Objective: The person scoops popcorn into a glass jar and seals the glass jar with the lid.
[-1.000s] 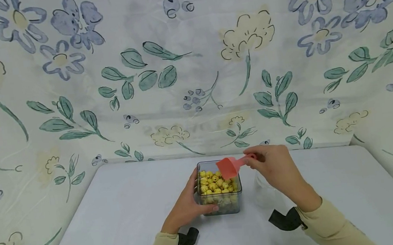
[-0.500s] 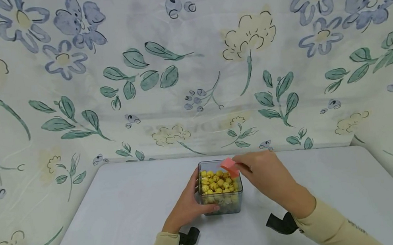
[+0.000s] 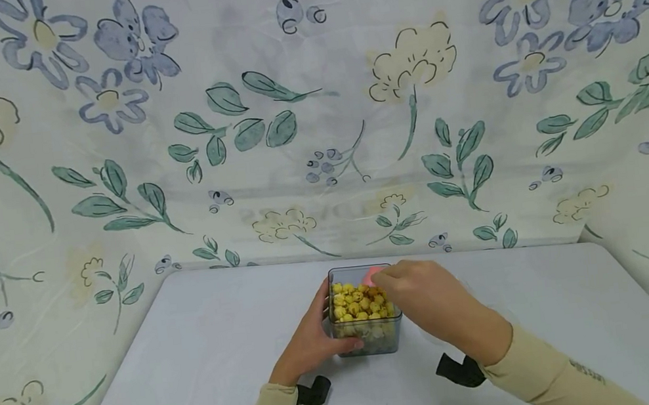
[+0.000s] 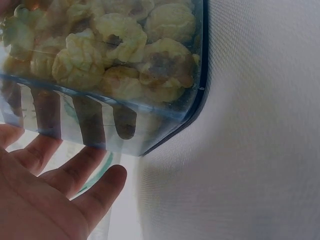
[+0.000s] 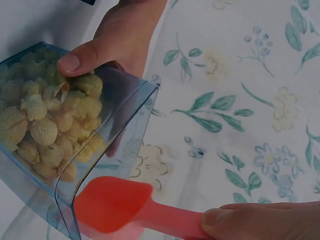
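Yellow popcorn (image 3: pixel 359 302) partly fills a clear, bluish square container (image 3: pixel 378 344) on the table. My left hand (image 3: pixel 313 340) grips the container from its left side, thumb across the front wall. In the left wrist view, the fingers (image 4: pixel 80 172) of that hand lie spread along another wall. My right hand (image 3: pixel 432 300) holds a pink-red scoop (image 5: pixel 117 202) by its handle, at the container's far right rim. The right wrist view shows the scoop's bowl at the container's mouth, overlapping the clear wall. From the head, my right hand hides most of the scoop.
The white table (image 3: pixel 215 346) ends at a floral-patterned backdrop (image 3: pixel 320 163) behind the container and at both sides. Black straps (image 3: pixel 313 392) with small mounts sit at both wrists, beside beige sleeves (image 3: pixel 556 369).
My right hand has moved left and turned, bringing the scoop down into the container's mouth at its far right part. My left hand keeps its grip, and the container stays where it was.
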### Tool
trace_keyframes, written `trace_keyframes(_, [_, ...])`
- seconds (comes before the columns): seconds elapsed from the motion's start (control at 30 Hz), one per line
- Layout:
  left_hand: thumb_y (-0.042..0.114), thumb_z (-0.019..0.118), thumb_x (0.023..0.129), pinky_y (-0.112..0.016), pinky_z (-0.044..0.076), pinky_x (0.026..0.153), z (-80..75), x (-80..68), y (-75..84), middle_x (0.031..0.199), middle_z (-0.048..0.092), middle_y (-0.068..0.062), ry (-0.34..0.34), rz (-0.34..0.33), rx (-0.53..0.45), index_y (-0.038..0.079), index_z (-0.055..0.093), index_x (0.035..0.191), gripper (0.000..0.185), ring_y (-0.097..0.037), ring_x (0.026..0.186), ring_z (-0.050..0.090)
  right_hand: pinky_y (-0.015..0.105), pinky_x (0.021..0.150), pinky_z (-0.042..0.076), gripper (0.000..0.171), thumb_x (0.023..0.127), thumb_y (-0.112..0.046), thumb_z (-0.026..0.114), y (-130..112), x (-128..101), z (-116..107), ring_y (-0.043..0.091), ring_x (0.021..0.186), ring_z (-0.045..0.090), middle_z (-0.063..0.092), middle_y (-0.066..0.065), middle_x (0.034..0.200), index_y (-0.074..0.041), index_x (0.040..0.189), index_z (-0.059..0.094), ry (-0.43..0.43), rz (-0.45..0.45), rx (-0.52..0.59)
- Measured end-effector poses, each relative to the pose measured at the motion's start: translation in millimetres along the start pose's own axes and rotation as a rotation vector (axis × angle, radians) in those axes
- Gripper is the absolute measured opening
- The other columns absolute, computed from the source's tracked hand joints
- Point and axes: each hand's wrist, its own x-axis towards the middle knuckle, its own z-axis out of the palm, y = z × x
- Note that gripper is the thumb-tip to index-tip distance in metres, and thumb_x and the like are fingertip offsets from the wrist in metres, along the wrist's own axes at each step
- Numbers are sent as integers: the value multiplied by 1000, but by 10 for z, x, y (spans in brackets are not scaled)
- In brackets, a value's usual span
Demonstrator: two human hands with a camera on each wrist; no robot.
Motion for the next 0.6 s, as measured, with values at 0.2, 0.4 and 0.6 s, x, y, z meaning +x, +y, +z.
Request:
trace_keyframes(0.2, [29,92,74,-51,30,118,7,3,-7,161,30,-5,-2,4,-18,24,6,163,125,-27,144,34,25,65,59,20,80,3,82,-64,77,23,17,75,70,73,5,87,-2,97,73,-90,-57,-101])
trace_keyframes(0.4, [30,93,72,-49,31,118,1,6,-16,162,29,-7,-1,4,6,23,8,164,126,-29,145,34,22,61,56,9,85,1,78,34,124,30,13,65,64,72,2,78,-4,91,75,-154,78,28])
trace_keyframes(0.6, [32,94,71,-49,32,118,-2,-4,-10,163,27,-8,5,4,29,20,7,164,127,-32,145,34,19,56,49,1,87,-3,77,107,157,27,10,59,58,70,0,72,-5,88,77,-149,234,149])
